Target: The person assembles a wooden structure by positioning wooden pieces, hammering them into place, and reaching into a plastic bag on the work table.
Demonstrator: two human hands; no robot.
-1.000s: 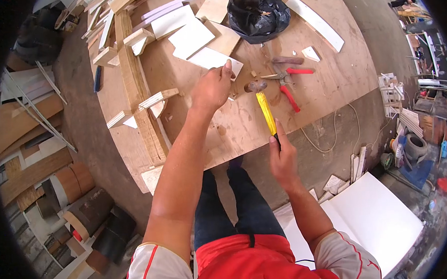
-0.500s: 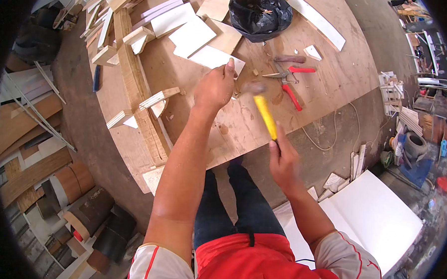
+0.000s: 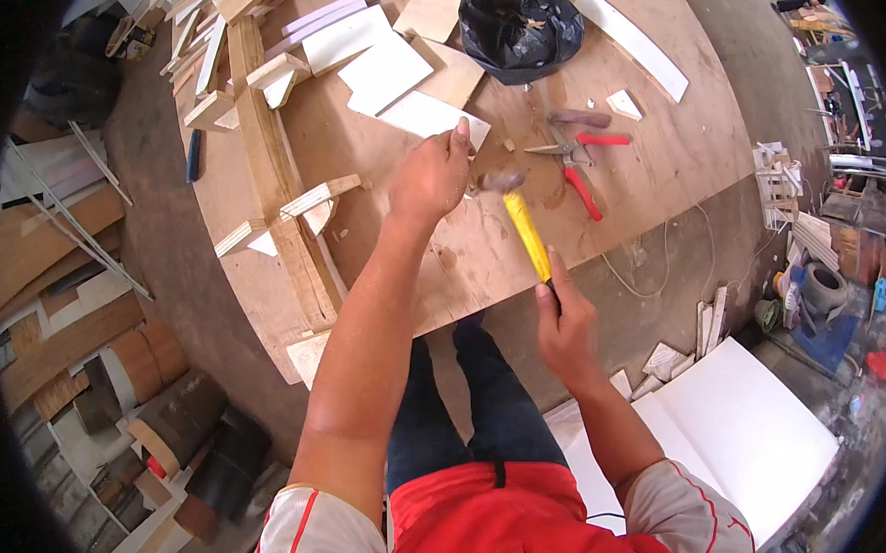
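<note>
1. right hand (image 3: 567, 335): fingers grip the hammer (image 3: 527, 235) at the handle end.
2. hammer: head is over the surface (image 3: 661, 163), nearer the left hand (image 3: 426, 180) and farther from the pliers (image 3: 583, 193) than before.
3. left hand: fingers curl; cannot tell what they grip.

The tabletop (image 3: 661, 163) was matt wood with stained patches; the beam (image 3: 269, 175) was rough-grained wood. The bag (image 3: 521, 31) was glossy, crinkled black plastic. The hammer (image 3: 526, 228) had a dull metal head; the trousers (image 3: 513, 402) were matt dark cloth.
</note>
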